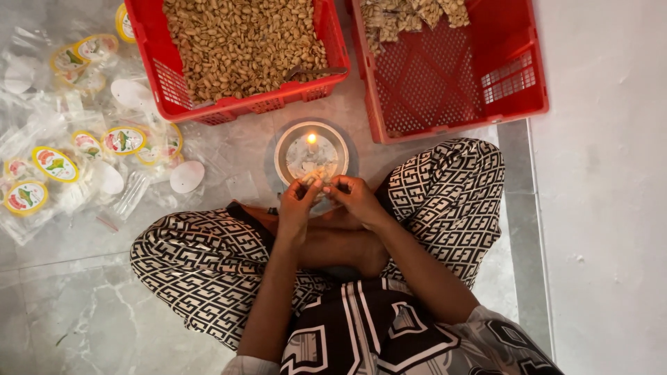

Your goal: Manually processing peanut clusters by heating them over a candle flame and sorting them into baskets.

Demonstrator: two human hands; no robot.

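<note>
I sit cross-legged on a marble floor. My left hand (299, 201) and my right hand (354, 196) meet in front of me, both pinching a small clear plastic packet (322, 186) between the fingertips. The packet's contents are hard to make out. Just beyond the hands stands a round metal dish (286, 149) with a small lit candle (311, 141) in it; the packet is held close to the flame.
A red plastic crate (156, 62) full of peanuts stands at the far left, a second red crate (514, 76) with a few filled packets at the far right. Clear pouches with round coloured labels (55, 164) lie scattered at left. A white wall (604, 208) runs along the right.
</note>
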